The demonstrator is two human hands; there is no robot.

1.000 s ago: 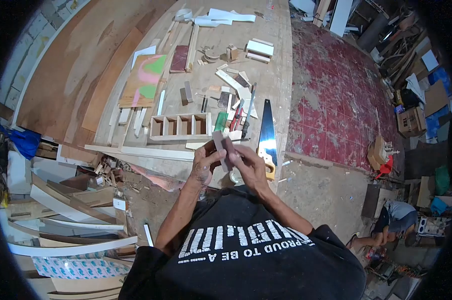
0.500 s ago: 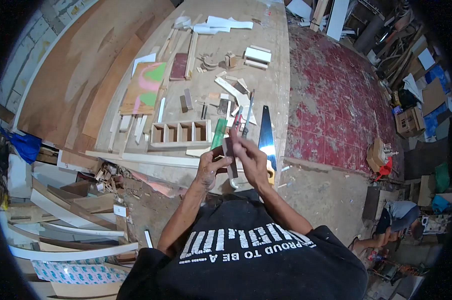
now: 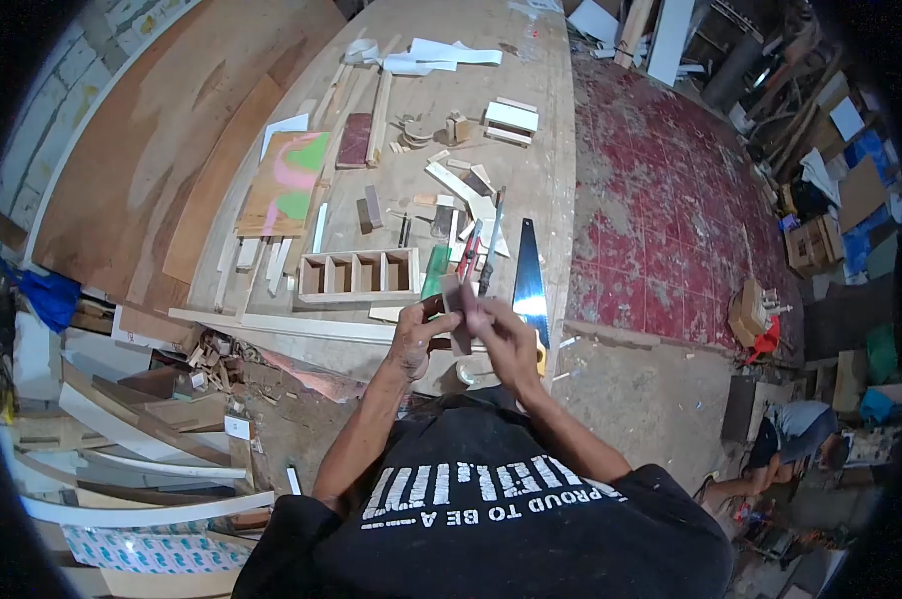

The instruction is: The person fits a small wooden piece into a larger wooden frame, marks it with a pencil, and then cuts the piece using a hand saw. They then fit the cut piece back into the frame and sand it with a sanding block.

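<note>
Over the near edge of the bench, my left hand [image 3: 411, 337] is closed around a small brown wooden piece [image 3: 461, 341], thumb along its side. My right hand [image 3: 508, 344] is pressed against the same piece from the other side, its fingers closed on a thin reddish-brown strip [image 3: 470, 302] and slightly blurred. Just beyond the hands lie a green piece [image 3: 436, 270], red-handled pliers [image 3: 468, 257] and a dark file-like tool [image 3: 490, 262]. A handsaw [image 3: 531, 285] rests right of my right hand, and a four-compartment wooden box [image 3: 359, 277] stands to the left.
The bench [image 3: 371, 20] carries wood offcuts [image 3: 461, 185], a small white-topped wooden box [image 3: 512, 120], a dark red sheet [image 3: 354, 140] and a painted board [image 3: 286, 185]. Curved wooden parts [image 3: 131, 409] are stacked at lower left. Another person [image 3: 795, 439] bends down at far right.
My right hand and the reddish-brown strip have shifted down along the wooden piece toward me. My left hand keeps its hold in nearly the same place.
</note>
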